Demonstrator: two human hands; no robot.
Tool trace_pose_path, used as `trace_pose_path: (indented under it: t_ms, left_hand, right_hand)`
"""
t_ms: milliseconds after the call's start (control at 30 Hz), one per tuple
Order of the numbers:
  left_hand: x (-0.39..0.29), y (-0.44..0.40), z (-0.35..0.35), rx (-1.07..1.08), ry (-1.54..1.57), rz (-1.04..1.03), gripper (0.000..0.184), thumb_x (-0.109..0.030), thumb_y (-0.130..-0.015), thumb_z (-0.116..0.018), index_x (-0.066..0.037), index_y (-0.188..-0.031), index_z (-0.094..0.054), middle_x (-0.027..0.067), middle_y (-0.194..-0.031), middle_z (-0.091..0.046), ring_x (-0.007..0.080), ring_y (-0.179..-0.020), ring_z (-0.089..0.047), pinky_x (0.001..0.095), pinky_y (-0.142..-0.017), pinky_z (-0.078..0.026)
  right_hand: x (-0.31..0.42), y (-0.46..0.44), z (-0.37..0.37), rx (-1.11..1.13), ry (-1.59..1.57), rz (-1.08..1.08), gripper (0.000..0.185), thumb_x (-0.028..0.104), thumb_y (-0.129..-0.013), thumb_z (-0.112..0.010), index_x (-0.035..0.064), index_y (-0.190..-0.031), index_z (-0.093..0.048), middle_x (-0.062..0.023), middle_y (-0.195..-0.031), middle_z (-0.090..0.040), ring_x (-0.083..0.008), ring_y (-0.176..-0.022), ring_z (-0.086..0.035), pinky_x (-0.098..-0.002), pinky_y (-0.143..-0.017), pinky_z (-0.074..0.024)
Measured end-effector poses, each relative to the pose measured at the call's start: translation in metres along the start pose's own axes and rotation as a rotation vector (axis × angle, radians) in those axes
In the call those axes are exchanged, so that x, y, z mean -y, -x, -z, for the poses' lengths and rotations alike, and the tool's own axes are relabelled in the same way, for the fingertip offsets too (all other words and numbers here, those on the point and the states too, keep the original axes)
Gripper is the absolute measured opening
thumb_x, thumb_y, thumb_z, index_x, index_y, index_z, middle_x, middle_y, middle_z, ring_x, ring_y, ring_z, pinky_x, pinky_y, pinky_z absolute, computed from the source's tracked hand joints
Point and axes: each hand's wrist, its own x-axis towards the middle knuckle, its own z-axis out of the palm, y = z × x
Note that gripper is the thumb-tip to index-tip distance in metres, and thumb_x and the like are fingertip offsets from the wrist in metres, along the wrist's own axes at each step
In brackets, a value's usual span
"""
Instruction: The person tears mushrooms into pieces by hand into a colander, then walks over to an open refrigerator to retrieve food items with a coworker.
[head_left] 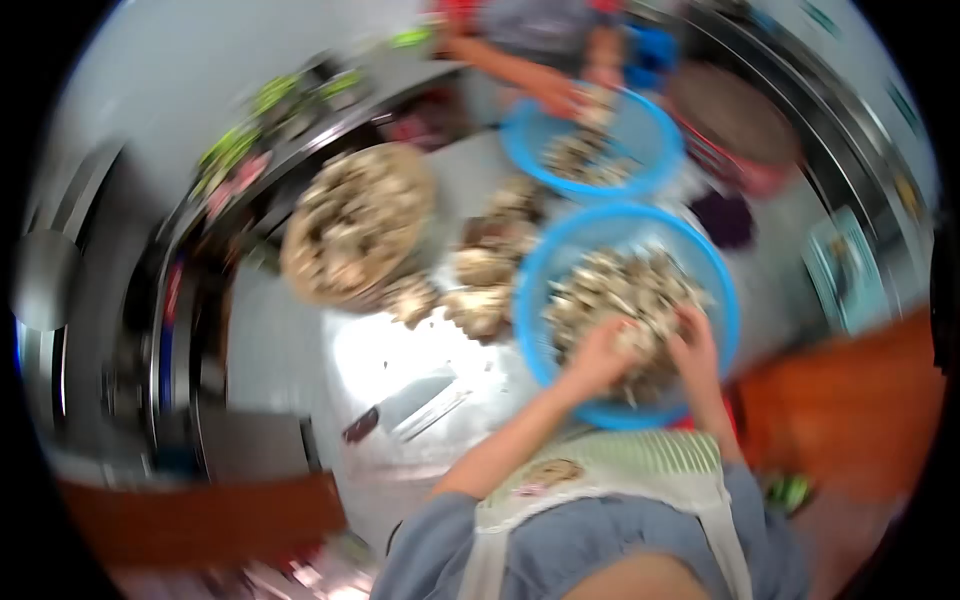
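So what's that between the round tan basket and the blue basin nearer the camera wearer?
In the head view, pale mushroom-like clumps lie on the metal table between the tan basket and nearer blue basin.

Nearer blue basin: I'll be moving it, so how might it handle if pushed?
The basin looks wide, so tipping seems unlikely. It may slide readily on the shiny, smooth-looking table, though the piled mushroom-like pieces likely add some weight.

One view from the head (dark-cornered), forward and down, near the table
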Motion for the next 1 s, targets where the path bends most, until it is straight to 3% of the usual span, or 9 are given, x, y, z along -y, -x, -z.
trace_pose_path:
  t_ms: [167,367,567,633,667,700,767,867,1000]
  left_hand:
    - [0.001,0.008,-0.010,-0.042,0.114,-0.175,0.035,-0.017,-0.082,-0.063,0.000,-0.113,-0.060,0.0186,-0.095,-0.065,0.0283,-0.090,-0.065,0.0389,-0.080,-0.050]
    - [0.005,0.015,-0.002,-0.124,0.044,-0.159,0.034,-0.017,-0.081,-0.063,0.000,-0.111,-0.060,0.0208,-0.089,-0.064,0.0322,-0.087,-0.065,0.0400,-0.078,-0.049]
    - [-0.012,0.021,0.014,0.055,0.003,-0.188,0.036,-0.019,-0.079,-0.063,-0.002,-0.111,-0.062,0.0216,-0.095,-0.066,0.0353,-0.093,-0.065,0.0411,-0.080,-0.049]
    - [0.004,0.014,0.015,0.127,0.011,-0.172,0.035,-0.018,-0.080,-0.065,-0.003,-0.112,-0.063,0.0182,-0.099,-0.067,0.0305,-0.094,-0.065,0.0388,-0.084,-0.050]
    - [0.017,0.008,0.014,-0.006,-0.009,-0.238,0.034,-0.017,-0.081,-0.067,-0.004,-0.112,-0.063,0.0158,-0.102,-0.067,0.0269,-0.096,-0.065,0.0377,-0.086,-0.049]
    - [0.009,0.006,0.010,-0.125,-0.013,-0.303,0.033,-0.017,-0.082,-0.069,-0.005,-0.112,-0.064,0.0133,-0.104,-0.067,0.0233,-0.097,-0.064,0.0366,-0.088,-0.049]
    - [-0.018,0.009,0.019,-0.166,0.160,-0.110,0.038,-0.023,-0.079,-0.073,-0.005,-0.110,-0.064,0.0130,-0.101,-0.067,0.0198,-0.095,-0.063,0.0358,-0.086,-0.050]
    - [-0.028,0.006,0.010,-0.087,0.397,0.075,0.029,-0.007,-0.086,-0.071,-0.006,-0.114,-0.063,0.0058,-0.101,-0.065,0.0105,-0.077,-0.063,0.0244,-0.067,-0.052]
    - [-0.026,0.008,0.002,-0.038,0.630,0.126,0.034,-0.001,-0.086,-0.073,-0.001,-0.116,-0.059,0.0038,-0.097,-0.065,0.0101,-0.076,-0.065,0.0245,-0.066,-0.055]
  right_hand:
    - [0.063,0.008,-0.021,0.291,0.329,0.194,0.055,0.007,-0.071,-0.079,0.0046,-0.121,-0.056,-0.0049,-0.120,-0.052,-0.0187,-0.106,-0.054,-0.0308,-0.090,-0.0443]
    - [0.051,-0.006,-0.015,0.439,0.160,0.007,0.041,0.003,-0.074,-0.076,0.0035,-0.111,-0.059,-0.0043,-0.115,-0.052,-0.0150,-0.101,-0.053,-0.0274,-0.085,-0.0441]
    - [0.021,-0.023,0.024,0.442,0.074,-0.088,0.026,-0.006,-0.083,-0.061,0.0016,-0.108,-0.060,-0.0050,-0.110,-0.055,-0.0130,-0.099,-0.055,-0.0247,-0.087,-0.0445]
    - [0.017,-0.034,0.034,0.364,0.101,-0.057,0.027,-0.004,-0.085,-0.060,0.0010,-0.112,-0.061,-0.0097,-0.116,-0.057,-0.0194,-0.110,-0.057,-0.0296,-0.095,-0.0441]
    - [0.042,-0.035,0.023,0.316,0.523,0.284,0.030,0.001,-0.086,-0.062,0.0007,-0.116,-0.062,-0.0161,-0.126,-0.057,-0.0284,-0.121,-0.055,-0.0366,-0.102,-0.0417]
    - [0.051,-0.034,0.015,0.275,0.602,0.349,0.032,0.003,-0.086,-0.062,0.0008,-0.118,-0.062,-0.0179,-0.130,-0.055,-0.0316,-0.123,-0.053,-0.0388,-0.104,-0.0405]
    - [0.061,-0.032,0.012,0.273,0.649,0.339,0.038,0.007,-0.084,-0.065,0.0012,-0.122,-0.062,-0.0187,-0.130,-0.057,-0.0346,-0.123,-0.053,-0.0413,-0.105,-0.0403]
    - [0.062,-0.020,0.001,0.343,-0.030,-0.165,0.025,0.009,-0.094,-0.063,-0.0006,-0.116,-0.062,-0.0072,-0.112,-0.064,-0.0138,-0.099,-0.063,-0.0273,-0.085,-0.0500]
    - [0.068,-0.013,-0.002,0.302,-0.123,-0.228,0.015,0.008,-0.094,-0.065,0.0020,-0.107,-0.062,0.0010,-0.094,-0.062,-0.0051,-0.083,-0.056,-0.0212,-0.075,-0.0483]
